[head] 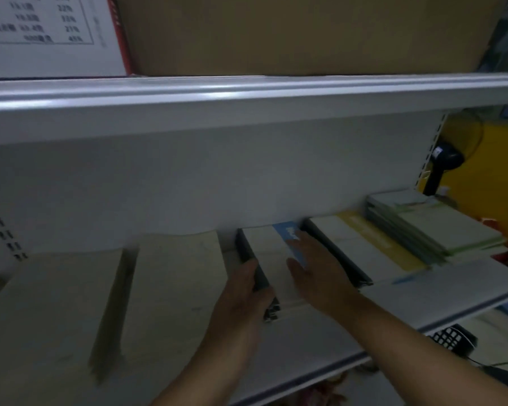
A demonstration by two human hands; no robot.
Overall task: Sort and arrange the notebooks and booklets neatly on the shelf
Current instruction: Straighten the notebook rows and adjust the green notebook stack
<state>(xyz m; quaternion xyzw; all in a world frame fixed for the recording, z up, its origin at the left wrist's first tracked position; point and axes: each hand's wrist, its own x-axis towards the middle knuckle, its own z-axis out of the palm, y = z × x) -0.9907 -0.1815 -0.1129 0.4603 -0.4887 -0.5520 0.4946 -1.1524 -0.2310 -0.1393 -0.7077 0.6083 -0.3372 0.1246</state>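
- My left hand [241, 291] is clasping the dark left side of the blue-banded notebook stack [264, 250], fingers along it, thumb over the top edge.
- My right hand [317, 268] is lying flat on that stack's cover, fingers straight and close together.
- The stack is sitting mid-shelf, reaching from the back wall toward the shelf [305, 341] front edge.
- A yellow-banded stack [364, 238] is lying just beside it on the right, with green booklets [440, 227] beyond, near the right end.
- Beige stacks [173, 273] are filling the left part.

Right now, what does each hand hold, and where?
Left hand touches the notebook stack at its dark left side; right hand lies flat on its cover. A true grip cannot be told.
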